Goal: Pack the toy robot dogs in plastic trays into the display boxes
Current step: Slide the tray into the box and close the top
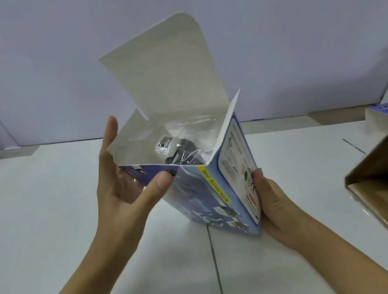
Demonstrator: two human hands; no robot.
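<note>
At frame centre the display box (214, 187) stands propped, right hand (274, 200) gripping its side, left hand (117, 176) straight-fingered spreading a flap, so the trayed toy robot dog (176, 148) sits inside

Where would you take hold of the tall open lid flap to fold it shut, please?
Pinch the lid flap at its rounded free top edge, coming from above and behind; it stands upright, hinged at the display box's far rim, so the tip probably gives most leverage.
</note>
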